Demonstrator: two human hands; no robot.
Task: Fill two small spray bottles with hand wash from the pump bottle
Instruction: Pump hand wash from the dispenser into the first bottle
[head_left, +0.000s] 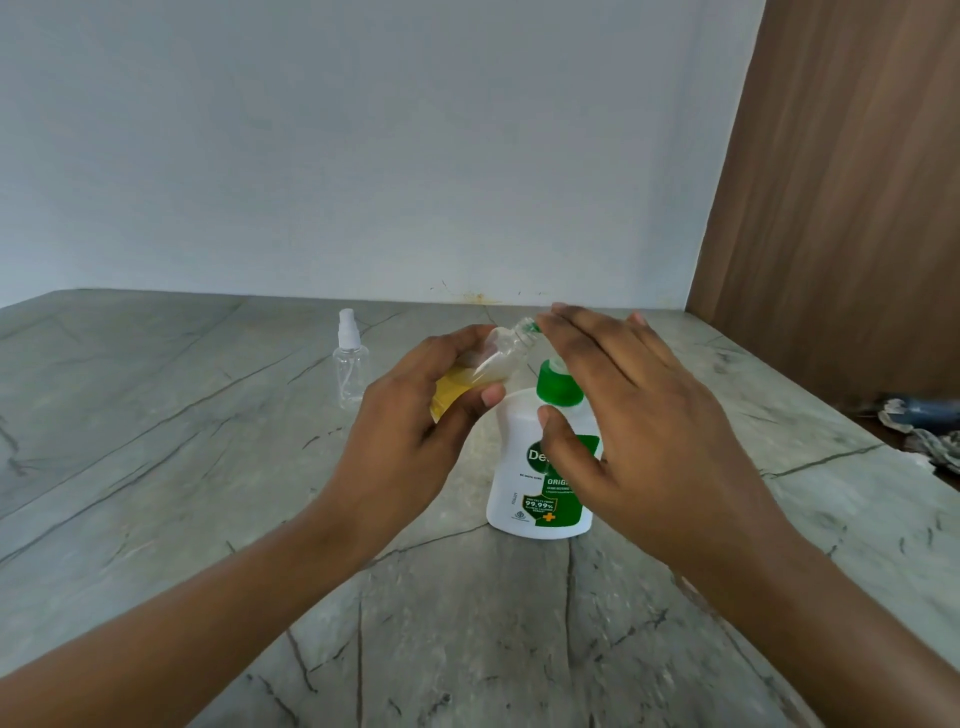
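My left hand (415, 415) grips a small clear spray bottle (493, 364), uncapped and tilted, its open neck pointing up and right; yellow liquid fills its lower part. My right hand (623, 415) lies with straight fingers over the top of the white hand wash pump bottle (519, 467), which has a green collar (558, 387) and a green label. The pump head is hidden under my right palm. The small bottle's neck meets my right fingertips above the pump. A second small clear spray bottle (350, 364), with its white sprayer on, stands upright and looks empty, to the left and farther back.
All of it sits on a grey marble counter (208, 493) against a pale wall. A brown wooden panel (841, 182) rises at the right. A crumpled cloth or wrapper (924, 426) lies at the right edge of the counter.
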